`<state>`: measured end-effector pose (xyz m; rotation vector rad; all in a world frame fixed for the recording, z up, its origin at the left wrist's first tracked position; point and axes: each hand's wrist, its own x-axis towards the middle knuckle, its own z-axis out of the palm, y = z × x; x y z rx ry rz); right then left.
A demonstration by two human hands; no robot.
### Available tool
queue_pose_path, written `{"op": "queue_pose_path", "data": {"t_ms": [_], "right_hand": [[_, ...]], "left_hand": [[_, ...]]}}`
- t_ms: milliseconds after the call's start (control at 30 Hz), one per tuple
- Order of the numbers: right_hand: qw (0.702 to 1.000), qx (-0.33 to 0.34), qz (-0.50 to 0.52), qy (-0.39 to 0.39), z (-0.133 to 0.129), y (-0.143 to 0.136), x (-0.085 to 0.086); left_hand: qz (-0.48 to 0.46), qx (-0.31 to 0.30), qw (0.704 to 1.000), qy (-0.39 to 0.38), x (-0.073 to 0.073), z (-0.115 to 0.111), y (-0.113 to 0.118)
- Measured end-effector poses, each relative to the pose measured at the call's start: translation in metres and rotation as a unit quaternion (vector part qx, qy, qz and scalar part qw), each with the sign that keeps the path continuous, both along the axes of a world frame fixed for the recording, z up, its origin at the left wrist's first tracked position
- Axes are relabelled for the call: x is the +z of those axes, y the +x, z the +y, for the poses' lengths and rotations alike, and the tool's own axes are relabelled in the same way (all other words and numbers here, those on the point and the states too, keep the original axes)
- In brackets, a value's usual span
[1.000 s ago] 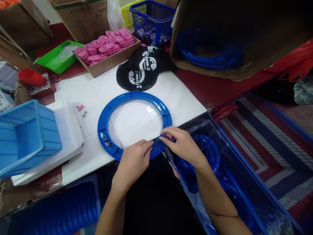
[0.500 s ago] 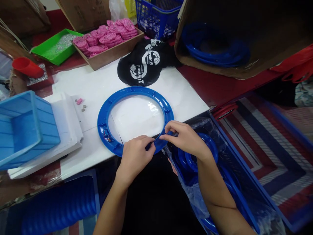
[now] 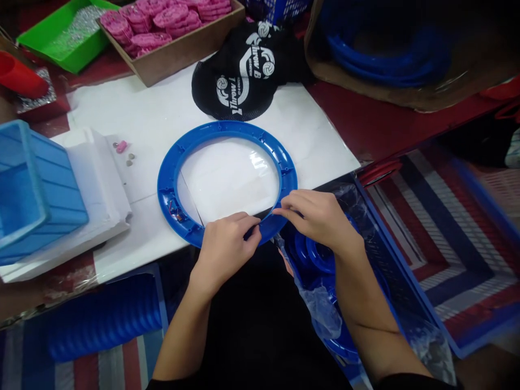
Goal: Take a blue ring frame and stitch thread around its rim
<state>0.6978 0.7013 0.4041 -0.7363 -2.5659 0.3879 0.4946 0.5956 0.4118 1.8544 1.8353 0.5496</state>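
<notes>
At the desk's near edge, our left hand (image 3: 225, 246) and right hand (image 3: 319, 216) pinch the blue ring (image 3: 227, 181); overhanging, it could tip off.

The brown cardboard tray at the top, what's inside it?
The cardboard tray holds stacks of pink round pieces in rows. Only the top piece of each stack shows; the tray's floor beneath and its far end lie out of view.
</notes>
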Motion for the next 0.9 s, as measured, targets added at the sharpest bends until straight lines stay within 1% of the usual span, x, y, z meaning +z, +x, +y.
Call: {"op": "queue_pose_path", "data": {"t_ms": [133,233,300,367,467,567,700,800,833,900], "right_hand": [[0.997,-0.052,0.050,0.026,-0.013,0.001,-0.016],[0.990,-0.128,0.053,0.012,-0.029,-0.005,-0.021],[0.980,-0.195,0.018,-0.037,-0.040,-0.010,-0.017],[0.962,-0.253,-0.021,-0.097,-0.048,-0.016,-0.009],[0.942,-0.294,-0.072,-0.142,-0.051,-0.023,0.008],[0.932,-0.298,-0.149,-0.140,-0.046,-0.031,0.025],[0.919,-0.268,-0.269,-0.102,-0.039,-0.042,0.043],[0.908,-0.251,-0.320,-0.097,-0.034,-0.044,0.047],[0.909,-0.246,-0.318,-0.107,-0.031,-0.042,0.046],[0.922,-0.223,-0.281,-0.147,-0.024,-0.034,0.041]], "left_hand": [[-0.001,0.004,1.000,0.011,-0.003,0.000,0.001],[-0.001,0.001,1.000,0.006,-0.003,0.001,0.001],[-0.003,-0.002,1.000,0.001,-0.002,0.001,0.001],[-0.005,-0.003,1.000,0.002,-0.001,0.001,0.001],[-0.013,-0.004,1.000,0.006,0.000,0.001,0.001],[-0.018,-0.006,1.000,0.001,0.001,0.002,0.001],[-0.020,-0.009,1.000,-0.007,0.002,0.003,0.001],[-0.020,-0.011,1.000,-0.004,0.002,0.004,0.001],[-0.020,-0.009,1.000,-0.002,0.001,0.004,0.001],[-0.018,-0.003,1.000,0.003,0.001,0.004,0.001]]}}
